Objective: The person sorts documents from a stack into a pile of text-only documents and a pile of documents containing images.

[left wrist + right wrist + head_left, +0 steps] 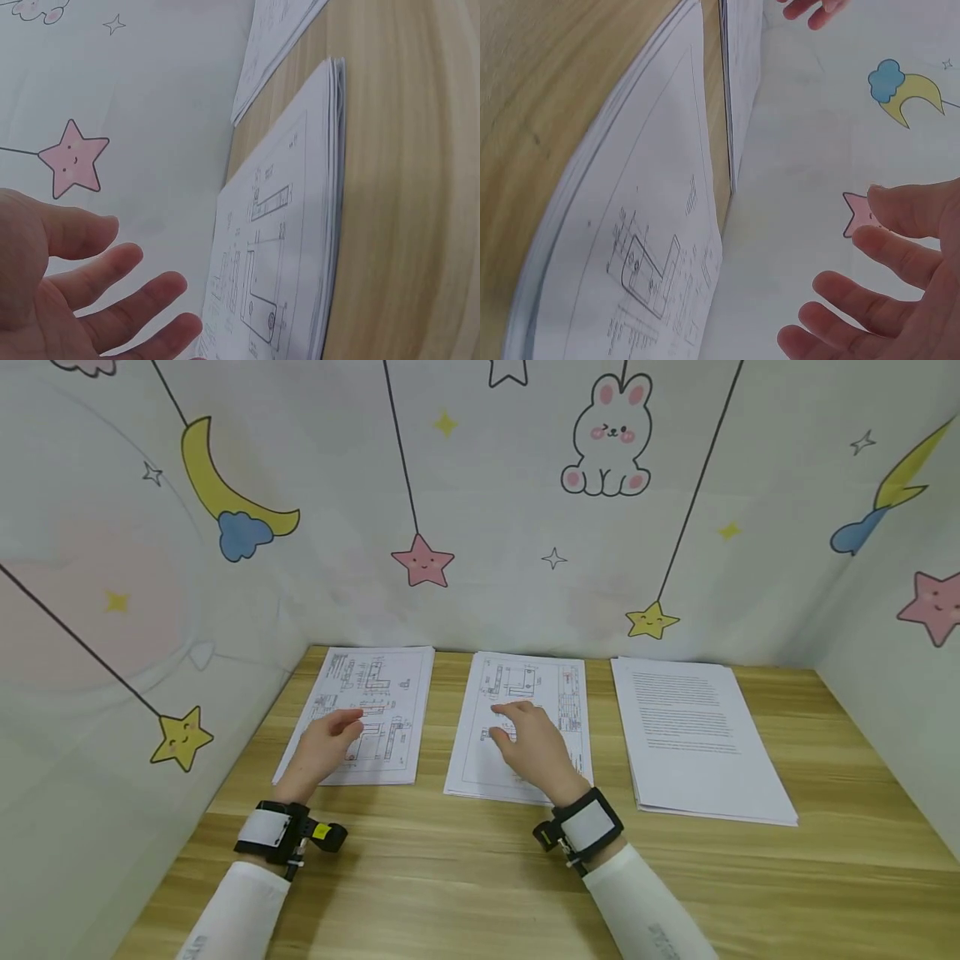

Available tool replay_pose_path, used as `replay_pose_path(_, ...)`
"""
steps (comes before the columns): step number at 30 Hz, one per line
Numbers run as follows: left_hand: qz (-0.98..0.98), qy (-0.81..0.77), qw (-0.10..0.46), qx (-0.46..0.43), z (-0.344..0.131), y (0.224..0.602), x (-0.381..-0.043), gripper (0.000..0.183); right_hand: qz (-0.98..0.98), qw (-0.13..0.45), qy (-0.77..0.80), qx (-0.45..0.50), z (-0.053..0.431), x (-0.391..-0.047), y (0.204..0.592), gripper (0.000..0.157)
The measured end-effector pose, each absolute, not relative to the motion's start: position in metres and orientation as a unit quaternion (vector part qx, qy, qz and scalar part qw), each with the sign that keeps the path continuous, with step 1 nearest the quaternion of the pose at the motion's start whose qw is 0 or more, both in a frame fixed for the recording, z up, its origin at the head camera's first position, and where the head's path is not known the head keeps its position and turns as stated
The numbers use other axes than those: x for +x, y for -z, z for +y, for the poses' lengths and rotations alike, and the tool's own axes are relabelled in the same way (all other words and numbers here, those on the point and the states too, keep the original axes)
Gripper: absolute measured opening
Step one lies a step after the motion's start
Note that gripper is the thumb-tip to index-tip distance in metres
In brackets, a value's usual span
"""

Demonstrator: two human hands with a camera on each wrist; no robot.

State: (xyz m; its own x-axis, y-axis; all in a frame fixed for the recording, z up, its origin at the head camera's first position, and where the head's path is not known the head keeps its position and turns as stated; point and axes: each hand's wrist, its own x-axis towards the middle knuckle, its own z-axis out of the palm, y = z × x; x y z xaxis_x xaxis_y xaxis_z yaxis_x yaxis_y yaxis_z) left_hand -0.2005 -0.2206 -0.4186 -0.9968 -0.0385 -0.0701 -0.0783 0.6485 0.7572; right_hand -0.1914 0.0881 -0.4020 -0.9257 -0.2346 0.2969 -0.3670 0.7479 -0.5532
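Note:
Two stacks of paper printed with technical drawings lie on the table: the left stack (401,693) and the middle stack (465,768). Over the left stack hovers my left hand (326,747), holding nothing. In the left wrist view its fingers (127,319) are spread and slightly bent, apart from the paper. My right hand (536,743) is above the middle stack, also without anything in it. The right wrist view shows its fingers (862,304) loosely bent and clear of the sheets. Each hand covers part of the drawings beneath it in the head view.
A third stack of paper (697,781), printed with lines of text, lies on the right. All three stacks rest on a wood-grain table (420,877). A white curtain (510,602) with cartoon stars, a moon and a rabbit rises behind the table and along its sides.

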Motion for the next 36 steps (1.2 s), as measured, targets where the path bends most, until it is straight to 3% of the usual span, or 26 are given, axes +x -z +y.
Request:
replay_pose_path(12,0.907,-0.407,0.081,-0.071,-0.253,0.418,-0.203,0.058,-0.911,0.036,-0.353,0.212,0.049,-0.187,0.409,0.037)
replay_pose_path(36,0.908,-0.377,0.132,-0.130,-0.273,0.432,-0.211,0.067,-0.873,-0.099,-0.439,0.187,0.002,-0.187,0.431,0.044)
